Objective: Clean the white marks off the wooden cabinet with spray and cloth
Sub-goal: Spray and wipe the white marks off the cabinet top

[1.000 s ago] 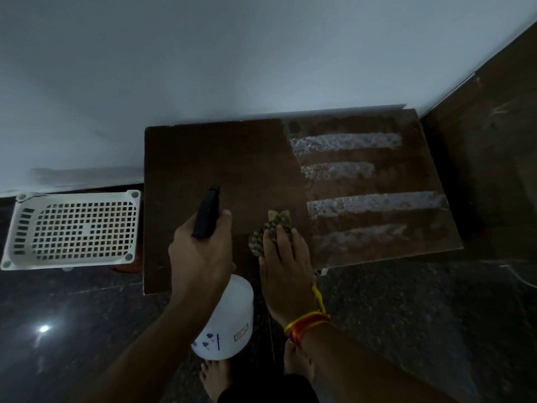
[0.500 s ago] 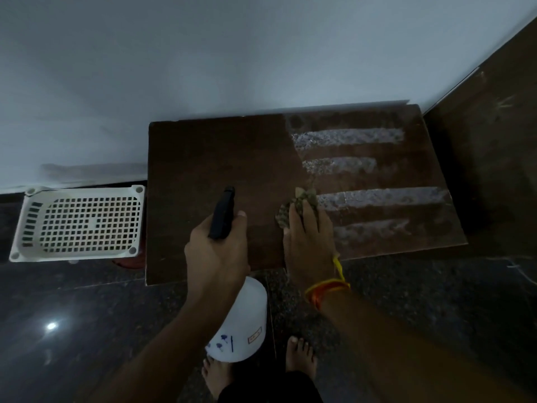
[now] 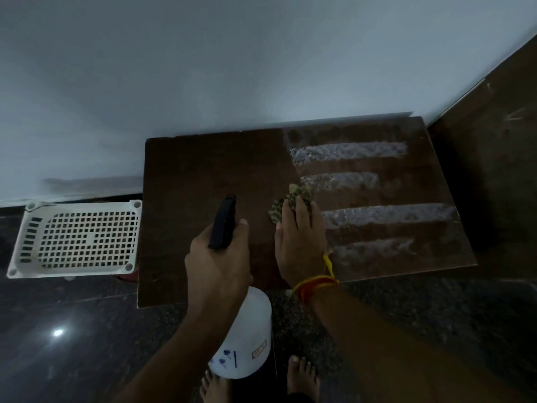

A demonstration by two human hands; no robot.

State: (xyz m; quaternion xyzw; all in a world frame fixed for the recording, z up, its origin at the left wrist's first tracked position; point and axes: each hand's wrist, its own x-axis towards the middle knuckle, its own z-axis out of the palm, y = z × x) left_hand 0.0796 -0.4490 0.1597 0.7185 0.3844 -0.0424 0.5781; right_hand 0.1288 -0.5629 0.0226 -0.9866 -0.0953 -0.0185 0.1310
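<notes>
The dark wooden cabinet top (image 3: 203, 175) stands against the white wall. Several white streaks (image 3: 348, 151) cross its right half; the left half looks bare. My left hand (image 3: 216, 266) grips a white spray bottle (image 3: 247, 341) by its black trigger head (image 3: 222, 222), held over the cabinet's front edge. My right hand (image 3: 300, 242) presses a green patterned cloth (image 3: 286, 203) flat on the wood, at the left ends of the middle streaks. Most of the cloth is hidden under my fingers.
A white perforated plastic basket (image 3: 78, 239) sits on the floor left of the cabinet. A dark wooden panel (image 3: 499, 158) rises on the right. The floor (image 3: 72, 344) is dark polished stone. My bare feet (image 3: 302, 376) stand just in front of the cabinet.
My right hand has pushed the cloth away from the front edge, up and to the right, to the streaks. My left hand and the bottle stay over the front edge.
</notes>
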